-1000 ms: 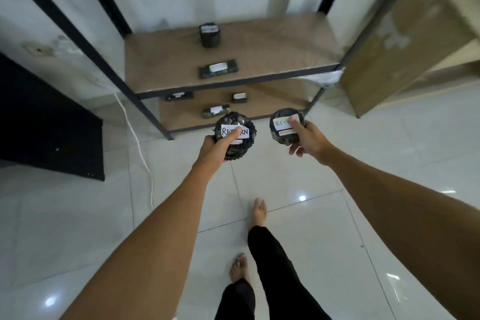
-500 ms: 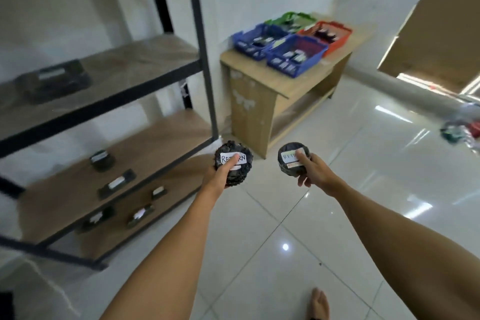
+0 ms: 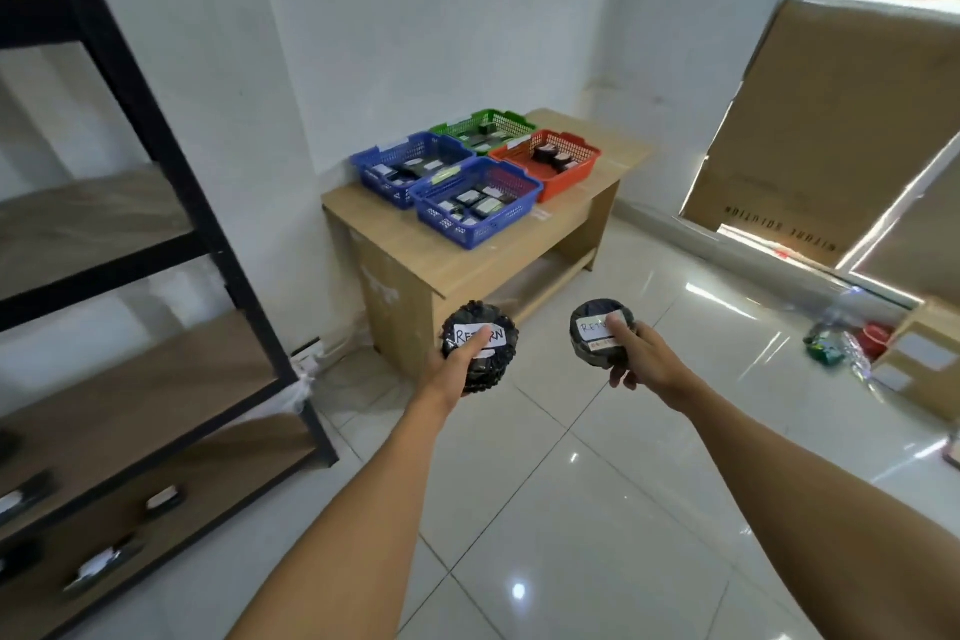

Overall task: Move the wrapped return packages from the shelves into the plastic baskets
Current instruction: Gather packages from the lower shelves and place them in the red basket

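My left hand (image 3: pixel 457 369) grips a round, bumpy black wrapped package (image 3: pixel 491 359) with a white RETURN label, thumb across the label. A smoother round black package (image 3: pixel 597 343) with a similar label sits in my right hand (image 3: pixel 641 359). Both are held at chest height over the floor. Ahead on a low wooden table (image 3: pixel 457 260) stand two blue baskets (image 3: pixel 475 229) (image 3: pixel 374 172), a green basket (image 3: pixel 514 120) and an orange basket (image 3: pixel 582 161), each holding wrapped packages. More wrapped packages (image 3: pixel 163 499) lie on the lowest board of the black shelf rack (image 3: pixel 171 151) at the left.
A large cardboard sheet (image 3: pixel 841 130) leans against the right wall. A cardboard box (image 3: pixel 924 359) and small plastic-wrapped items (image 3: pixel 831 348) sit on the glossy white tile floor at the right. Open floor lies between me and the table.
The view has swung right from the shelf rack to the table with baskets, which now looks nearer and central. Both hands keep gripping their packages in front of me.
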`<state>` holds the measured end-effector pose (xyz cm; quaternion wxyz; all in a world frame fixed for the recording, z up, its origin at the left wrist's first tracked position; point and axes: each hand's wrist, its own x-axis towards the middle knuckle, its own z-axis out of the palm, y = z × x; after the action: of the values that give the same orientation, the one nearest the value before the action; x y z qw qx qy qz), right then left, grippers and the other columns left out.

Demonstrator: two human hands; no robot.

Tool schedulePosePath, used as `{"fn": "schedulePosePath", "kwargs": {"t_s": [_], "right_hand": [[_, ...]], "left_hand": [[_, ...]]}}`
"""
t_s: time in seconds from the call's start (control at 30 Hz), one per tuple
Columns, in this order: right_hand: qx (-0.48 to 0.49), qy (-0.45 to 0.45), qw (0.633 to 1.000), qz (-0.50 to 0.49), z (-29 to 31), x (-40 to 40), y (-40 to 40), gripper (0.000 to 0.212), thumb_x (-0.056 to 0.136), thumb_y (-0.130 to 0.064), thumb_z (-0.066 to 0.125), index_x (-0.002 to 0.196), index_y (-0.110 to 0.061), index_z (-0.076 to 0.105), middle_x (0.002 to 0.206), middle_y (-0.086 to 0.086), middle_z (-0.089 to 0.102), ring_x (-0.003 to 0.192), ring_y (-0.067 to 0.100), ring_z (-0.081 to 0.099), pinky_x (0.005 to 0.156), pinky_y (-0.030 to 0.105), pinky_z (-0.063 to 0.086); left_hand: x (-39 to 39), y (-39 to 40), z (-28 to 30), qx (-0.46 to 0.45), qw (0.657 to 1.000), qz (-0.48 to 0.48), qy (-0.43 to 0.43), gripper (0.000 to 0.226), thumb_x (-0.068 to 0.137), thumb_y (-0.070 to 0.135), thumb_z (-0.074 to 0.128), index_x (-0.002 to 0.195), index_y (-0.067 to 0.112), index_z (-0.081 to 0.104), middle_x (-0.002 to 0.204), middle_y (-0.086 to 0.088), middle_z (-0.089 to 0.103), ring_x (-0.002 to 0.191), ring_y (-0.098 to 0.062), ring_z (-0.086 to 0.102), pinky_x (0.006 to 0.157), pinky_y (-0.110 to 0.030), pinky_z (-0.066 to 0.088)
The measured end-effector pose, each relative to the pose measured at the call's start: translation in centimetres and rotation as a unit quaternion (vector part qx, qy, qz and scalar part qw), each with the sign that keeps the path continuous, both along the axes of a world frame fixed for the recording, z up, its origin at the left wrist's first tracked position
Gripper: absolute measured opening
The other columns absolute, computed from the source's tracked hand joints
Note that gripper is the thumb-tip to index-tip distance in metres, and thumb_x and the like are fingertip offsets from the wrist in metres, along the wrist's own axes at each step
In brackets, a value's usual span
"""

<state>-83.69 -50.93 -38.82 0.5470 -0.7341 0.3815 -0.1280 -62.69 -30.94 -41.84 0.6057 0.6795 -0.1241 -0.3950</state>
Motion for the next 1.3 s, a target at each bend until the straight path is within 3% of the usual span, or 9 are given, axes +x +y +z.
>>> {"fn": "schedulePosePath", "kwargs": {"t_s": [0.17, 0.37, 0.6, 0.7, 0.8, 0.97, 1.1, 1.2, 1.3], "right_hand": [[-0.015, 0.009, 1.0, -0.015, 1.1, 0.3, -12.1, 0.061, 0.106, -0.054, 0.04, 0.115, 0.003, 0.058, 0.082, 0.012, 0.069, 0.058, 0.02, 0.062, 0.048, 0.027, 0.04], [-0.026, 0.018, 0.999, -0.033, 1.4, 2.4, -26.5, 0.058, 0.106, -0.054, 0.039, 0.117, 0.0, 0.058, 0.087, 0.013, 0.071, 0.06, 0.02, 0.062, 0.049, 0.026, 0.042], [-0.026, 0.018, 0.999, -0.035, 3.1, 8.4, -42.0, 0.05, 0.107, -0.05, 0.039, 0.113, -0.004, 0.059, 0.09, 0.015, 0.07, 0.06, 0.02, 0.062, 0.051, 0.028, 0.041], [-0.017, 0.01, 0.999, -0.027, 2.9, 11.4, -47.3, 0.047, 0.108, -0.049, 0.039, 0.109, -0.007, 0.06, 0.087, 0.012, 0.07, 0.059, 0.021, 0.062, 0.051, 0.029, 0.039], [-0.007, 0.002, 1.0, -0.011, 1.8, 14.6, -53.2, 0.045, 0.108, -0.049, 0.039, 0.109, -0.008, 0.06, 0.085, 0.01, 0.071, 0.058, 0.02, 0.062, 0.05, 0.028, 0.039], [0.006, -0.012, 0.999, 0.041, -0.7, 20.8, -64.0, 0.046, 0.109, -0.047, 0.04, 0.111, -0.006, 0.061, 0.081, 0.009, 0.073, 0.057, 0.022, 0.061, 0.048, 0.029, 0.037], [0.015, 0.003, 0.996, 0.093, -1.9, 26.3, -72.5, 0.048, 0.107, -0.049, 0.044, 0.117, -0.005, 0.061, 0.089, 0.014, 0.074, 0.055, 0.02, 0.061, 0.042, 0.023, 0.041], [0.017, 0.01, 0.991, 0.132, -2.1, 30.2, -77.5, 0.051, 0.106, -0.05, 0.045, 0.112, -0.002, 0.062, 0.081, 0.012, 0.073, 0.05, 0.02, 0.06, 0.041, 0.024, 0.041], [0.012, 0.026, 0.985, 0.17, -2.7, 34.2, -81.6, 0.055, 0.104, -0.056, 0.045, 0.114, -0.004, 0.06, 0.088, 0.014, 0.075, 0.052, 0.02, 0.062, 0.041, 0.025, 0.039]], "left_hand": [[1.8, -11.7, -1.4, 0.008, 1.0, 0.013, 0.007, 0.077, 0.047, 0.079, 0.084, 0.107, 0.032, 0.076, 0.103, 0.008, 0.078, 0.101, -0.019, 0.073, 0.095, -0.043, 0.057], [4.9, -26.4, -2.1, -0.008, 0.999, 0.02, 0.04, 0.108, 0.039, 0.08, 0.085, 0.123, 0.017, 0.064, 0.115, -0.003, 0.074, 0.101, -0.021, 0.073, 0.092, -0.042, 0.06], [9.4, -41.6, 0.5, -0.017, 0.999, 0.017, 0.026, 0.103, 0.05, 0.079, 0.078, 0.13, 0.015, 0.061, 0.121, -0.001, 0.07, 0.106, -0.016, 0.068, 0.075, -0.024, 0.052], [11.4, -46.7, 1.0, -0.026, 1.0, 0.015, 0.007, 0.087, 0.057, 0.076, 0.077, 0.125, 0.024, 0.067, 0.12, 0.003, 0.072, 0.107, -0.014, 0.068, 0.086, -0.027, 0.053], [14.4, -52.1, -0.2, -0.019, 0.999, 0.037, 0.019, 0.089, 0.053, 0.082, 0.079, 0.126, 0.033, 0.068, 0.125, 0.007, 0.07, 0.114, -0.017, 0.066, 0.103, -0.041, 0.052], [20.9, -61.5, -5.8, 0.005, 0.993, 0.106, 0.052, 0.115, 0.039, 0.087, 0.081, 0.137, 0.032, 0.058, 0.134, 0.005, 0.065, 0.12, -0.023, 0.064, 0.104, -0.048, 0.05], [20.3, -66.1, -1.5, 0.027, 0.983, 0.181, 0.032, 0.122, 0.043, 0.092, 0.074, 0.142, 0.024, 0.054, 0.14, 0.003, 0.059, 0.126, -0.025, 0.058, 0.109, -0.049, 0.045], [21.2, -69.7, -0.3, 0.048, 0.973, 0.225, 0.026, 0.122, 0.051, 0.088, 0.07, 0.147, 0.016, 0.047, 0.145, -0.004, 0.054, 0.131, -0.029, 0.053, 0.111, -0.049, 0.042], [23.1, -72.4, -0.3, 0.069, 0.962, 0.261, 0.037, 0.135, 0.042, 0.096, 0.067, 0.149, 0.017, 0.044, 0.149, -0.003, 0.051, 0.134, -0.03, 0.051, 0.111, -0.053, 0.042]]}}
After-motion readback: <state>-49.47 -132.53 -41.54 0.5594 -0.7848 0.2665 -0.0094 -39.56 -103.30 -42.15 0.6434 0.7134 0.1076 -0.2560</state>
